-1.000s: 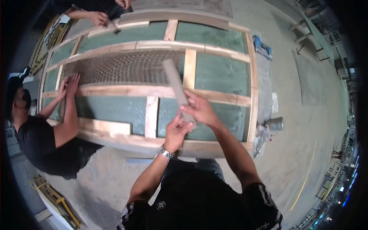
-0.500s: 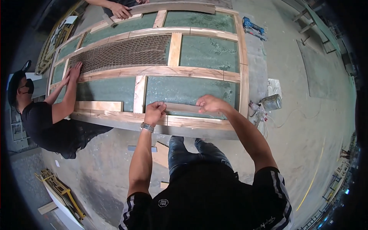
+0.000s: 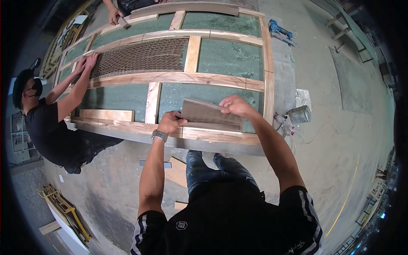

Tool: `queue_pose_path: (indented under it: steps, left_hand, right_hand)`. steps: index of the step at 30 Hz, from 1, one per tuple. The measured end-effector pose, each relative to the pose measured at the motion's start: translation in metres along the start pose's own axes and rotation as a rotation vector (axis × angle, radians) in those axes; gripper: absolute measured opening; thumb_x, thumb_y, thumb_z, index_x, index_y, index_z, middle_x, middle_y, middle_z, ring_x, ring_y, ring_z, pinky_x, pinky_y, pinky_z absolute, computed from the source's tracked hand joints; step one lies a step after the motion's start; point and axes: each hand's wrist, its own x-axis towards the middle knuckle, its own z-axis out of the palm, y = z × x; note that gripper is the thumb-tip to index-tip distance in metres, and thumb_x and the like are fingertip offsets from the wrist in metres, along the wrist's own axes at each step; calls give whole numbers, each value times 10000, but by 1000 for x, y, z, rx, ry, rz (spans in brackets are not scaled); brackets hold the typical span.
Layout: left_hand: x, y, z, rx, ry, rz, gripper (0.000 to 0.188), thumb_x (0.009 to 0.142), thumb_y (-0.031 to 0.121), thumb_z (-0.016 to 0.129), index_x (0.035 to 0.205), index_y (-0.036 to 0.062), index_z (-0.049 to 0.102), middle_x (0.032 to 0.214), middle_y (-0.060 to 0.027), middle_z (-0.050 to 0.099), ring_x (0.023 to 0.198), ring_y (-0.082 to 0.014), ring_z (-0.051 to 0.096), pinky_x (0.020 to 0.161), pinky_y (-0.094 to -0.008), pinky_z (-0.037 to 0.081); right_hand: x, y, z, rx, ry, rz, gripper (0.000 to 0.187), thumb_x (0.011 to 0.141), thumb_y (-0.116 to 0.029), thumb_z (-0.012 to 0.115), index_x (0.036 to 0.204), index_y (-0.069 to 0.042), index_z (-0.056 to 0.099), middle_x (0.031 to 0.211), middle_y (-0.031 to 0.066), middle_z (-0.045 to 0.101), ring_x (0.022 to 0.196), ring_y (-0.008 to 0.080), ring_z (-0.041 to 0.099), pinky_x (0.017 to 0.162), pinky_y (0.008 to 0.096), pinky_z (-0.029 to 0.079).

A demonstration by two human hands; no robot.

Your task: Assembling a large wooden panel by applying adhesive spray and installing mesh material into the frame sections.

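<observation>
A strip of brown honeycomb cardboard (image 3: 199, 111) lies in the near right compartment of a wooden frame (image 3: 212, 79), partly spread with its far layer tilted up. My left hand (image 3: 171, 122) pinches its left end beside the near rail. With fingers closed, my right hand (image 3: 235, 106) grips its upper edge toward the right. Green coated board shows under the frame. A wider honeycomb sheet (image 3: 140, 57) fills a middle compartment, where a co-worker's hands (image 3: 87, 63) press on its left end.
Another person's hand (image 3: 114, 16) works at the far edge, near a long brown strip (image 3: 191, 7). To the right are a blue nail gun (image 3: 280, 29) and a spray gun with a metal cup (image 3: 300, 114). A loose wooden batten (image 3: 106, 115) rests in the near left compartment.
The cardboard strip has opened from a narrow band into a wider honeycomb piece as my right hand rose slightly away from me. The co-worker's hands have shifted right and away along their sheet.
</observation>
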Motion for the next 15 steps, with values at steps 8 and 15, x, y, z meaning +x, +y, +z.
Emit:
queue_pose_path:
  steps: [8, 15]
  left_hand:
    - [4, 2, 7, 525, 88, 79, 420, 687, 314, 927, 922, 6, 764, 854, -210, 739, 813, -353, 726, 758, -415, 561]
    - [-11, 17, 14, 566, 108, 58, 386, 742, 392, 863, 910, 53, 788, 827, -190, 738, 803, -350, 727, 752, -422, 566]
  right_hand:
    - [46, -14, -41, -458, 250, -143, 261, 785, -120, 826, 1036, -57, 792, 920, 119, 772, 830, 227, 730, 768, 359, 577]
    - [57, -19, -54, 18, 127, -26, 171, 806, -71, 763, 969, -35, 803, 782, 78, 751, 613, 163, 698, 615, 301, 582]
